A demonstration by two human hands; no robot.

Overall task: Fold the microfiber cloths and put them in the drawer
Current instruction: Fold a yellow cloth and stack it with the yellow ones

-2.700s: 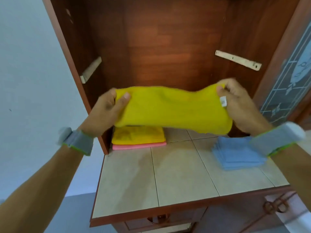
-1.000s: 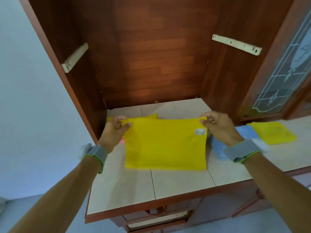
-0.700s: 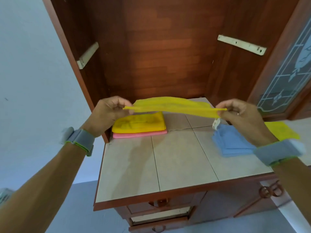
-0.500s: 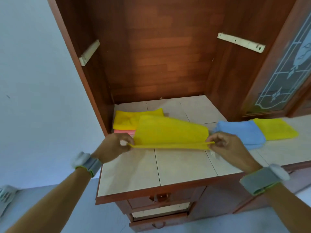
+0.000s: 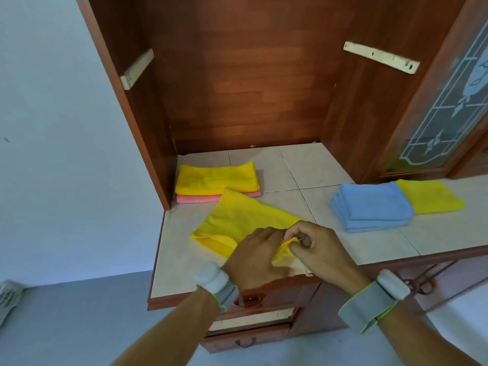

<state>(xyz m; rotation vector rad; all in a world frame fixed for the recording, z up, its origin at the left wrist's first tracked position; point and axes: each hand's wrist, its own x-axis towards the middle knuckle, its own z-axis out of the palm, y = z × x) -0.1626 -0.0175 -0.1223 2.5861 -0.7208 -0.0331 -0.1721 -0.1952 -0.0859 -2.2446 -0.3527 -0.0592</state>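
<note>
Right now, from the head camera, you have both hands together over the near edge of the pale tiled tabletop [image 5: 295, 178]. Your left hand [image 5: 253, 256] has its fingers [image 5: 272, 235] curled onto the near corner of the loose yellow microfiber cloth [image 5: 237, 217]. Your right hand [image 5: 320, 250] pinches a bunched fold of the same corner between thumb and forefinger. The hands hide that corner almost wholly, so the way the fold lies under them cannot be made out. The cloth spreads flat and slantwise on the tabletop, and its far corner reaches the front edge of the pile at the back left.

That pile is a folded yellow cloth [image 5: 216, 178] lying on a folded pink cloth [image 5: 194, 198], tucked against the left wall of the reddish-brown wooden cabinet [image 5: 250, 75]. To your right sits a stack of folded blue cloths [image 5: 372, 204], well apart from your hands, with another folded yellow cloth [image 5: 433, 196] just beside it, touching or slightly under its right edge.

Below the tabletop's front edge you see the wooden drawer [image 5: 250, 336]; a pale strip shows along its top. Your left wrist, in its grey wristband [image 5: 216, 282], covers part of the wood above it. A door with patterned glass [image 5: 446, 114] stands at the far right.
</note>
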